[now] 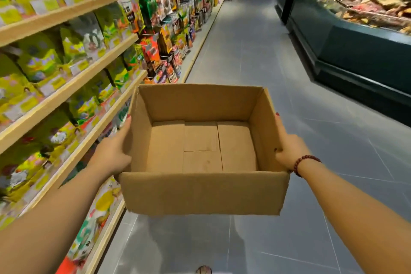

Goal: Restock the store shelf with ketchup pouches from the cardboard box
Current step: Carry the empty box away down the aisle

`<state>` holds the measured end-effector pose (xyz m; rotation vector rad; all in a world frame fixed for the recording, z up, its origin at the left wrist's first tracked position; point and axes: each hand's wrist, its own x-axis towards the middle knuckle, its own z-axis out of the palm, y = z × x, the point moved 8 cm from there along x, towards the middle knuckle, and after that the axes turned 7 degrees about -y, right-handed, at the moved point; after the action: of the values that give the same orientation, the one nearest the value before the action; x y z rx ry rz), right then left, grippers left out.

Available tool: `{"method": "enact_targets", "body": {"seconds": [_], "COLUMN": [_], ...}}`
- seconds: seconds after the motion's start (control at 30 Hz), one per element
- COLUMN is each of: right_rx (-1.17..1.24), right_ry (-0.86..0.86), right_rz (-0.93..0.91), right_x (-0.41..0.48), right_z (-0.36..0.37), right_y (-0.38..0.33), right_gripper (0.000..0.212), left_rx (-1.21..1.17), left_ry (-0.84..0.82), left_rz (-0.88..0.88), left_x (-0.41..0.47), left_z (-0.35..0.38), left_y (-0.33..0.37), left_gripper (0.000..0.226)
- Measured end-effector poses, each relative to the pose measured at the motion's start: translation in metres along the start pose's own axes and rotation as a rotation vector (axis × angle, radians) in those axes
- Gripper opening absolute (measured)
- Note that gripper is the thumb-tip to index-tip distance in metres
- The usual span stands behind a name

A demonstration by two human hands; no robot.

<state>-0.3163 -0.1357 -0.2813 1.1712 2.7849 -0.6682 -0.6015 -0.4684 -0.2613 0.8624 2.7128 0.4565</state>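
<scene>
The cardboard box (203, 193) is up in the air over the aisle floor (266, 73), open side up, and it looks empty to me: only the bare bottom flaps show, with no ketchup pouch inside. My left hand (111, 153) lies flat on the outside of the left wall with its fingers straight along it. I can't tell whether the thumb hooks over the rim. My right hand (288, 151) lies along the right wall the same way, but there the thumb seems to pinch over the rim. So the box hangs mostly on side pressure, with nothing under its bottom.

That is my first worry. The walls are thin cardboard, so if I squeeze harder they may bow in, and if I ease off, the left side could slide down my palm. It weighs little, so a drop would do small harm, though my foot (203, 270) is right below it.

The left wall runs just beside the front edge of the shelf (73, 87). Swinging the box left could catch that edge and drag the pouches (82, 107) standing along it. They are too blurred for me to say which are ketchup.

Judging by the empty box, the restocking is either finished or waiting on fresh stock. The chilled counter (355, 51) stands well apart on the right.
</scene>
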Motion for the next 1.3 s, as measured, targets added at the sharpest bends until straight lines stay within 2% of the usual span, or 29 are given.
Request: {"method": "enact_targets", "body": {"seconds": [0.27, 0.43, 0.8, 1.13, 1.3], "right_rx": [0.053, 0.002, -0.062, -0.105, -0.137], "right_ry": [-0.015, -0.068, -0.175, -0.213, -0.256], "right_rz": [0.048, 0.027, -0.072, -0.186, -0.268], "right_x": [0.128, 0.223, 0.413, 0.596, 0.675], "right_z": [-0.031, -0.046, -0.097, -0.084, -0.076], "right_y": [0.027, 0.050, 0.078, 0.036, -0.007], "right_gripper": [0.105, 0.101, 0.099, 0.101, 0.104], "left_rx": [0.040, 0.040, -0.078, -0.105, -0.181], "left_ry": [-0.038, -0.079, -0.108, -0.081, -0.099], "left_rz": [-0.012, -0.052, -0.204, -0.263, -0.373], "left_x": [0.142, 0.223, 0.340, 0.475, 0.526], "left_z": [0.014, 0.036, 0.067, 0.079, 0.079], "left_y": [0.045, 0.075, 0.150, 0.123, 0.090], "left_gripper": [0.110, 0.111, 0.105, 0.108, 0.112]}}
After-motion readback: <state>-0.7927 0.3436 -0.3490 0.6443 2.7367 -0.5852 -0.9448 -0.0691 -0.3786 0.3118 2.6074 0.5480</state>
